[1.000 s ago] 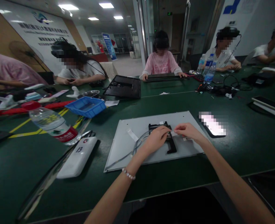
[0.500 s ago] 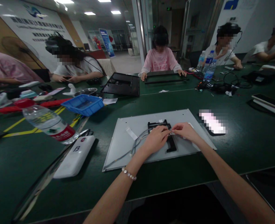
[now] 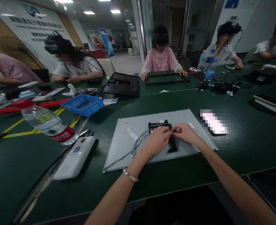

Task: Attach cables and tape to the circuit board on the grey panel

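Observation:
A flat pale-grey panel (image 3: 126, 156) lies on the green table before me, with a black plastic bracket (image 3: 173, 145) on its middle. My left hand (image 3: 158, 137) rests over the bracket, its fingertips closed together at the bracket's right part. Meeting it there, my right hand (image 3: 184, 132) pinches at the same spot; whatever lies between the fingertips is too small and covered to name. Grey cables (image 3: 138, 144) run from under my left hand across the panel to its lower left corner. A strip of whitish tape (image 3: 132, 134) sticks to the panel on the left.
Left of the panel are a white power bank (image 3: 76, 159), a water bottle (image 3: 49, 123) and a blue tray (image 3: 83, 106). A lit phone (image 3: 214, 122) lies to the right. Across the table a person holds a black frame (image 3: 167, 82), beside a black cover (image 3: 122, 85).
My right fingers have shifted slightly and curl a little more at the bracket. My left hand stays nearly where it was, and the panel has not moved.

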`<state>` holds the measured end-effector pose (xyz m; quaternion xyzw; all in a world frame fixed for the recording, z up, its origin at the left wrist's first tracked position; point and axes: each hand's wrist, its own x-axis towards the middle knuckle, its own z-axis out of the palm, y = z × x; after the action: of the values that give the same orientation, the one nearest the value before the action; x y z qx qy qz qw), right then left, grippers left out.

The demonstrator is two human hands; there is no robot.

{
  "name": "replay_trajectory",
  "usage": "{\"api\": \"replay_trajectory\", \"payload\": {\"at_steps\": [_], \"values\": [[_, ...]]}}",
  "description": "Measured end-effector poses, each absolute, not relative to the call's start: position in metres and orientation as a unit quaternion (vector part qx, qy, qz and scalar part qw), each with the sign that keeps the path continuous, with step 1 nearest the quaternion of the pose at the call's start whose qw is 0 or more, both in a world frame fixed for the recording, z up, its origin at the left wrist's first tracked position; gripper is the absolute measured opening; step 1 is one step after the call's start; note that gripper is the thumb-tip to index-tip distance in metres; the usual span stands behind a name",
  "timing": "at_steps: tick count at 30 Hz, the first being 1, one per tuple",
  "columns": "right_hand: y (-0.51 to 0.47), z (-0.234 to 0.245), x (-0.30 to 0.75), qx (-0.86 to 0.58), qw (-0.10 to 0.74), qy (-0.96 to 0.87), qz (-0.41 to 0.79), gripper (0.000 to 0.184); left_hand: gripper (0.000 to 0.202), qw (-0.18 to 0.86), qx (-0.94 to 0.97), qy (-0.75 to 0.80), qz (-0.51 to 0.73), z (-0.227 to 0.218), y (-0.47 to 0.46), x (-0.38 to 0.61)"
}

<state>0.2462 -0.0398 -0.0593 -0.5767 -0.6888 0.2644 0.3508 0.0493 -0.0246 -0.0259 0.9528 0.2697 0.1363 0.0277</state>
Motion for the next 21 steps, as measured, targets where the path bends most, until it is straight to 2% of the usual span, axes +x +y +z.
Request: {"api": "replay_trajectory", "payload": {"at_steps": [11,21], "values": [[-0.041,-0.050,0.252,-0.599,0.366,-0.638,0.316,0.021,0.029,0.016,0.953,0.269,0.138,-0.027,-0.026,0.049],[-0.041,-0.045,0.253,-0.594,0.380,-0.648,0.287,0.021,0.031,0.021,0.937,0.297,0.182,-0.020,-0.024,0.046]]}}
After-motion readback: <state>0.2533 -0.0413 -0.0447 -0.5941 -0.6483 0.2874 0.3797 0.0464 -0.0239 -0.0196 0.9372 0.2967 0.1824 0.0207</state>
